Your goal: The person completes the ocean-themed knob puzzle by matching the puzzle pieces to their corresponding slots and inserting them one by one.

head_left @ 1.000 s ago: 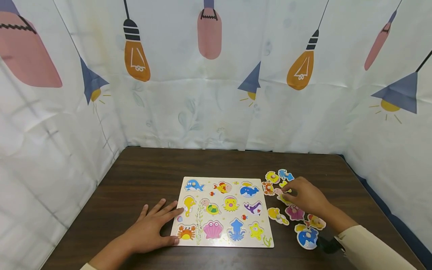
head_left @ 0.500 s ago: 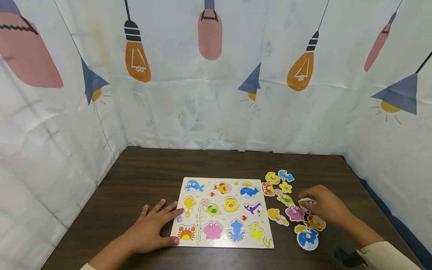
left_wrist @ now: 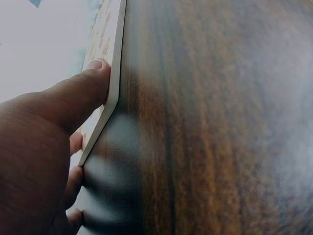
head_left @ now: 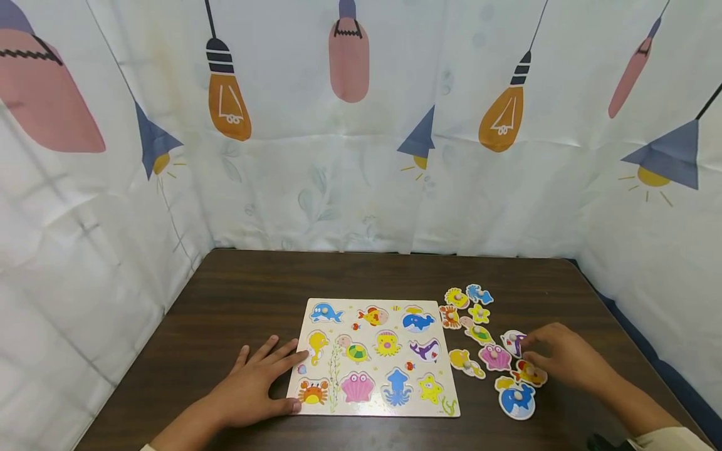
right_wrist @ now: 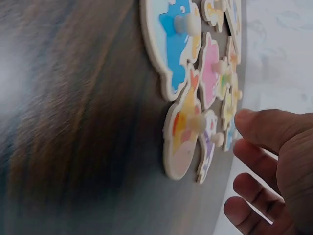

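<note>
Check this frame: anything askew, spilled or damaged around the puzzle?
Nothing damaged or spilled. The puzzle board lies flat with every slot empty; its knobbed animal pieces sit scattered beside its right edge, some overlapping. The left hand rests on the board's left edge. The right hand is at the purple piece.

Puzzle board point(head_left: 375, 357): flat, printed sea animals; left hand point(head_left: 248, 388) rests on its near-left corner.
Purple whale piece point(head_left: 512, 342): flat, just beside right hand point(head_left: 564, 360) fingertips.
Orange fish piece point(head_left: 530, 374): flat, under right thumb.
</note>
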`<state>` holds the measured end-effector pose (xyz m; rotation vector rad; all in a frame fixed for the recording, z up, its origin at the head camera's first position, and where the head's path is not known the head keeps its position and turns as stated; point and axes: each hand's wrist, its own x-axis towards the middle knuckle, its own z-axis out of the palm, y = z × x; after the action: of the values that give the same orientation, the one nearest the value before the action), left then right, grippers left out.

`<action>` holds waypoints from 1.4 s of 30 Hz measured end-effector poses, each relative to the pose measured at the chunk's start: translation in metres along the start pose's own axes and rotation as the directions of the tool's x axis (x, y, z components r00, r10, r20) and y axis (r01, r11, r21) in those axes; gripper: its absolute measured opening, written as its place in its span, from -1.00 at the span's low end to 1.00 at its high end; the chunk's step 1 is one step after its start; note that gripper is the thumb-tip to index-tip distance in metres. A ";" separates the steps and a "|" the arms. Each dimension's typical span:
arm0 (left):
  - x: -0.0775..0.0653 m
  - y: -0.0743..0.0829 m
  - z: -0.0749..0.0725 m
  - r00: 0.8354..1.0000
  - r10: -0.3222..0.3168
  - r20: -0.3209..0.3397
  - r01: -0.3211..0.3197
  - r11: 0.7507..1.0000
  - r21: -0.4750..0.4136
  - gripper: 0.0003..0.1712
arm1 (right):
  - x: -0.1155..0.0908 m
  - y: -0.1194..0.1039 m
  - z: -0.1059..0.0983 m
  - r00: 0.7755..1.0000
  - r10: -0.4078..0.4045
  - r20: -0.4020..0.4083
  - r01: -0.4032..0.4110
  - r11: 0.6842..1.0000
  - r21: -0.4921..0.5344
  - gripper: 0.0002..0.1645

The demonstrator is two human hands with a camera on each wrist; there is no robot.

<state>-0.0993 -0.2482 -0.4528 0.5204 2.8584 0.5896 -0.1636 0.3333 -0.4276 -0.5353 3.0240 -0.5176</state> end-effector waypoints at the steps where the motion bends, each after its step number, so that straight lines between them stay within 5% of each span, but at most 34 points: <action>1: 0.000 0.001 0.000 1.000 0.001 0.001 -0.001 1.000 -0.005 -0.01 | -0.002 0.002 0.000 1.000 0.000 -0.001 0.000 1.000 0.003 -0.84; 13: 0.000 0.001 0.001 1.000 -0.014 0.007 0.014 1.000 -0.009 0.00 | -0.019 0.020 0.006 0.991 -0.127 0.052 0.126 0.992 0.018 -0.81; 26: 0.000 0.001 0.001 1.000 -0.016 0.007 0.016 1.000 -0.017 -0.01 | -0.025 0.013 0.011 0.997 0.032 0.073 -0.031 0.999 -0.007 -0.77; 42: -0.002 -0.001 0.001 1.000 0.013 -0.013 -0.013 1.000 -0.012 -0.01 | -0.024 0.012 0.013 1.000 -0.020 0.019 0.019 1.000 0.013 -0.73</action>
<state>-0.0974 -0.2489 -0.4542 0.5350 2.8637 0.6144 -0.1437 0.3475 -0.4445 -0.5663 2.9984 -0.5291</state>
